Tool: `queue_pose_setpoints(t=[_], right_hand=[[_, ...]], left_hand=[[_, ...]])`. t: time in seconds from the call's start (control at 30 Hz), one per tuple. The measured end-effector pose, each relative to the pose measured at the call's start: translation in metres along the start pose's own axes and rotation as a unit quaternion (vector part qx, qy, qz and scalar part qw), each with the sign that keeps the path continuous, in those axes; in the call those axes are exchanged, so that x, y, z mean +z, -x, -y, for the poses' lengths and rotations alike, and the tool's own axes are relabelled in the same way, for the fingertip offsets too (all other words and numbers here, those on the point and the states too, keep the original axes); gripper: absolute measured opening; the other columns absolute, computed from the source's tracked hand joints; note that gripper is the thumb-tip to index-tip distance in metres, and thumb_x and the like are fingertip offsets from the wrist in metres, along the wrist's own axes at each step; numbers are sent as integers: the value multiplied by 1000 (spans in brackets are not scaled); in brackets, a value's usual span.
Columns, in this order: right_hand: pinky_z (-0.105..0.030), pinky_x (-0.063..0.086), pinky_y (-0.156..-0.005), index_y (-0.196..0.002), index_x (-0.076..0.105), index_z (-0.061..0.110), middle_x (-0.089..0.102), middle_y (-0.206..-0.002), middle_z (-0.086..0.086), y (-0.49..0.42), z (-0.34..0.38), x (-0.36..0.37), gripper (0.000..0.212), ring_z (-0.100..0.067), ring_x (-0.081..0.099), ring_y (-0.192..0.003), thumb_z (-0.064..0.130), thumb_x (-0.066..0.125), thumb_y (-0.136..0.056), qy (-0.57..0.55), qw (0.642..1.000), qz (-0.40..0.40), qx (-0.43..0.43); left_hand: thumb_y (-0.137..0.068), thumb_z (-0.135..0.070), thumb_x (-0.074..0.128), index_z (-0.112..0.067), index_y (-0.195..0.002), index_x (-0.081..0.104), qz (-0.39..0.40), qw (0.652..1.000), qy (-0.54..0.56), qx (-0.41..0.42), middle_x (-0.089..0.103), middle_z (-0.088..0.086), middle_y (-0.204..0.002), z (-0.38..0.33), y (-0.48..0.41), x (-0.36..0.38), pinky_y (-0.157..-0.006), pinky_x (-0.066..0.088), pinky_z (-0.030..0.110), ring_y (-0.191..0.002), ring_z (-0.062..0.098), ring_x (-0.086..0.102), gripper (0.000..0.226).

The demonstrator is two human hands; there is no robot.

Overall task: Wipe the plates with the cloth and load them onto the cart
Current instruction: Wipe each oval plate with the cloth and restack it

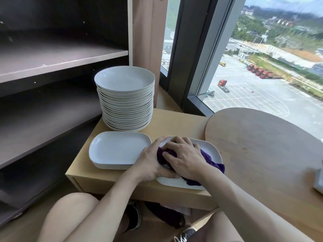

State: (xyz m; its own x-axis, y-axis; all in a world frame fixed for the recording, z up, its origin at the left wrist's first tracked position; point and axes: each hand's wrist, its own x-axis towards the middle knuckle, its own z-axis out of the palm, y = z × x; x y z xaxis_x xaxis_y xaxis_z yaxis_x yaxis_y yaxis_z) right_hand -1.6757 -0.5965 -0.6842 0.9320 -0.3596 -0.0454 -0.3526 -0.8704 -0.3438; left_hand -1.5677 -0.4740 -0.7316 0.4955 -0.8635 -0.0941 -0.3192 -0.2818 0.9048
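On the pale wooden counter (171,123) stand three piles of white plates. The right hand (185,157) presses a dark purple cloth (212,163) on the near right rectangular pile (208,147); the left hand (152,161) grips this pile's left edge. Left of it lies the second rectangular pile (115,151); behind, a tall round-plate stack (125,100).

Plain white plates (120,151), a deep purple cloth (212,162), pale wood table (174,123), dark brown shelves (52,58)
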Motion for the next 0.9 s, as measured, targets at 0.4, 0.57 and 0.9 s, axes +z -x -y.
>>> queue_pose_setpoints(t=[0.4, 0.57, 0.9], right_hand=[[-40, 30, -93, -106, 62, 42, 50, -114, 17, 28, -20, -21, 33, -12, 40, -114, 57, 39, -88, 80, 996, 38, -19], [-40, 30, -97, -102, 56, 42, 49, -111, 21, 51, -60, -29, 41, -10, 39, -115, 65, 30, -80, 142, 989, 2, 37], [-51, 37, -100, -118, 50, 37, 50, -123, 3, 11, -70, -15, 31, -24, 45, -118, 56, 35, -98, 194, 970, -78, 125]], left_hand=[[-49, -61, 94, -62, -153, 11, 29, 999, -33, -7, 30, -21, -162, 3, -2, -7, -123, 28, 40, -150, 8, 24, 133], [-51, -61, 95, -58, -155, 12, 35, 999, -34, -1, 33, -19, -159, 4, -2, -9, -122, 31, 39, -145, 9, 32, 133], [-51, -58, 96, -62, -151, 11, 41, 999, -26, -14, 38, -12, -154, 4, -3, -8, -121, 32, 42, -142, 13, 36, 131]])
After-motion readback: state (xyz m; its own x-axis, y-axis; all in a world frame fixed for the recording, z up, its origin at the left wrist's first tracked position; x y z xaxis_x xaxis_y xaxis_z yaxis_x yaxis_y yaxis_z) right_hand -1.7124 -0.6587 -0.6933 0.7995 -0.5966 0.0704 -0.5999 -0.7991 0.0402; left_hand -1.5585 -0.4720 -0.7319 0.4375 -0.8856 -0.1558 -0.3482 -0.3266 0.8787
